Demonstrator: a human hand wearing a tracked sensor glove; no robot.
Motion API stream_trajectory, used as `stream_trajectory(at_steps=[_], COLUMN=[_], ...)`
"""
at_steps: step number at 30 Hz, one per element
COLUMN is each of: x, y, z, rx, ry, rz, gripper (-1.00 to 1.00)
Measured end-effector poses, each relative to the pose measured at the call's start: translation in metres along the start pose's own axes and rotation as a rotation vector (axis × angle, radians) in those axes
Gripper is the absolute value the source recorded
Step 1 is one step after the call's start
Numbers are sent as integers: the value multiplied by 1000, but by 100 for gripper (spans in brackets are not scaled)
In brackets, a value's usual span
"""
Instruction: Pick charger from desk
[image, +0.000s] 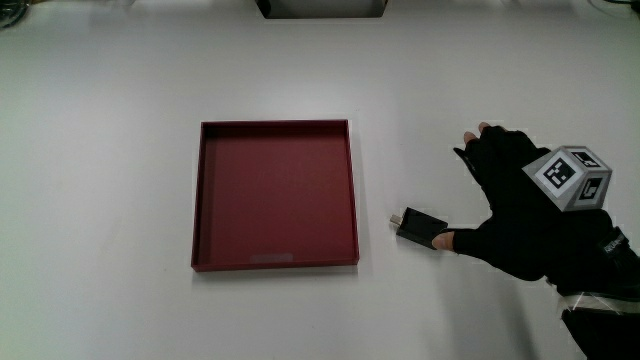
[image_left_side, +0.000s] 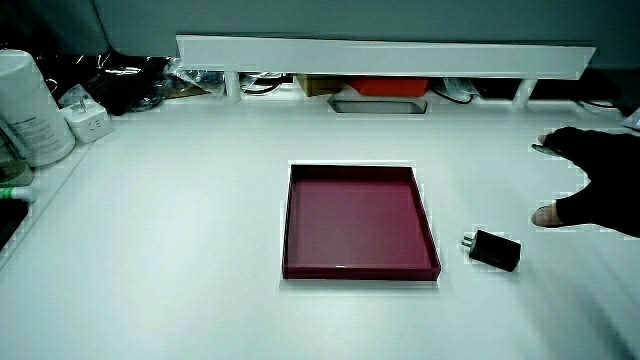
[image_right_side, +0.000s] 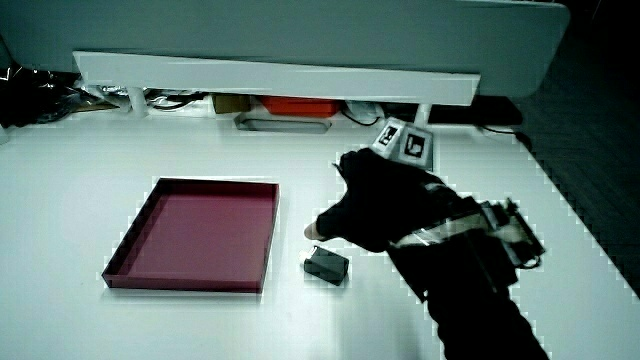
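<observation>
White desk: one charger, one red tray, one hand.

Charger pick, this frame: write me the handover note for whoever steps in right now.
Hand: open, fingers spread, holding nothing, beside the charger, thumb tip close to it; contact cannot be told.
Charger: lying flat on the desk, between the red tray and the hand, outside the tray.
Tray: nothing in it.
Done: hand brought up to the charger.
Left: close the fingers on the charger and lift it off the desk.
</observation>
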Motion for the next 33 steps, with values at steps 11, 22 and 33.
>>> stream_trajectory(at_steps=[11,22,33], x=[21,44,57], y=[37,68,88], z=[-35,-68,-99], rx=[-93,-168,-211], ry=[44,95,110], rz=[-45,-106,-159], gripper=[0,0,0])
